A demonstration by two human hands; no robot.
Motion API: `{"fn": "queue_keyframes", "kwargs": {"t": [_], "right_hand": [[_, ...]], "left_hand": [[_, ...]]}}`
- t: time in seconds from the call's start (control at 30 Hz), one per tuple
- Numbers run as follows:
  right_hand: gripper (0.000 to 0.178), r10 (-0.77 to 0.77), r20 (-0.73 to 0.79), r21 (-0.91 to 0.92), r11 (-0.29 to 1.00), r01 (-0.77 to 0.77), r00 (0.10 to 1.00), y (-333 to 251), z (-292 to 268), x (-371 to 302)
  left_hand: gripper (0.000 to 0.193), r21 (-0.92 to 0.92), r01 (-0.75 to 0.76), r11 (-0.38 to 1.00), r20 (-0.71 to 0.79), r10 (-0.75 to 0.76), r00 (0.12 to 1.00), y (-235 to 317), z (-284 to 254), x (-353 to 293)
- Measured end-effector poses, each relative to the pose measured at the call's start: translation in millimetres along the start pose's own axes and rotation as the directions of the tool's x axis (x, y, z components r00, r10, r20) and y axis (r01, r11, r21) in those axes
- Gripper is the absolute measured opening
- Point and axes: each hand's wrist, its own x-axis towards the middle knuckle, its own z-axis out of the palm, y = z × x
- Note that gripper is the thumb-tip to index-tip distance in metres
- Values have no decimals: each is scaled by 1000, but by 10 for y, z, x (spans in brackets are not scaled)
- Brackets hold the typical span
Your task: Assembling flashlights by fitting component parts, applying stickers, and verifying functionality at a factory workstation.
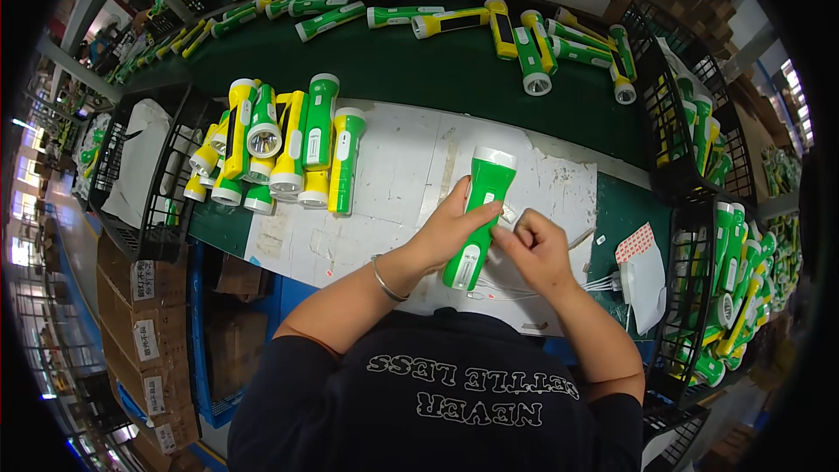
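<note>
My left hand is wrapped round a green flashlight with a white head, held tilted above the white work sheet. Its head points away from me, and a white panel shows near its tail. Close against the flashlight's right side is my right hand, its fingers curled in a pinch. Whatever lies between those fingertips is hidden. Thin white cables run below the right hand to a white block at the right. A pile of green and yellow flashlights lies to the left of my hands.
More flashlights lie along the dark green conveyor belt beyond the sheet. Black crates stand at the left, and a crate of green flashlights stands at the right. Beside it lies a white pouch with a red-patterned flap.
</note>
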Motion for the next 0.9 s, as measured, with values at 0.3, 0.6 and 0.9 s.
{"fn": "queue_keyframes", "kwargs": {"t": [0.3,0.6,0.9], "right_hand": [[41,153,237,-167,979,-115,959,-370,-519,261],[66,185,301,110,968,-227,935,-140,-750,114],[52,262,114,206,937,-281,958,167,-243,158]], "left_hand": [[49,780,-269,566,244,120,962,182,3,-142],[40,989,-138,-57,135,-60,989,604,-389,-400],[63,827,-102,552,193,-108,975,314,-256,-230]]}}
